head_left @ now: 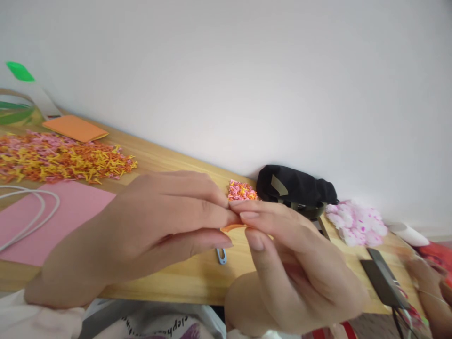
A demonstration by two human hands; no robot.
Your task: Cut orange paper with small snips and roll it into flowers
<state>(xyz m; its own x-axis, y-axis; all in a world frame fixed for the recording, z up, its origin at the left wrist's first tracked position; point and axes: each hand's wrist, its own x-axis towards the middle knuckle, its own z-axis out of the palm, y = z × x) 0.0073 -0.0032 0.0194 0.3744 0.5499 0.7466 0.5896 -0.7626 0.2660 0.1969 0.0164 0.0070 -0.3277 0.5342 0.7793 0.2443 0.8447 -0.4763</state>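
Head view: a small orange paper piece [233,227] shows only as a thin sliver, its long axis running sideways, roughly along the counter's [190,284] front edge; which end leads cannot be told. The left hand [141,221] reaches in with fingers straight and thumb underneath; the right hand [300,263] curls, fingertips meeting the left's. Both hands pinch the piece between thumb and fingers, holding it above the counter, between its back and front edges.
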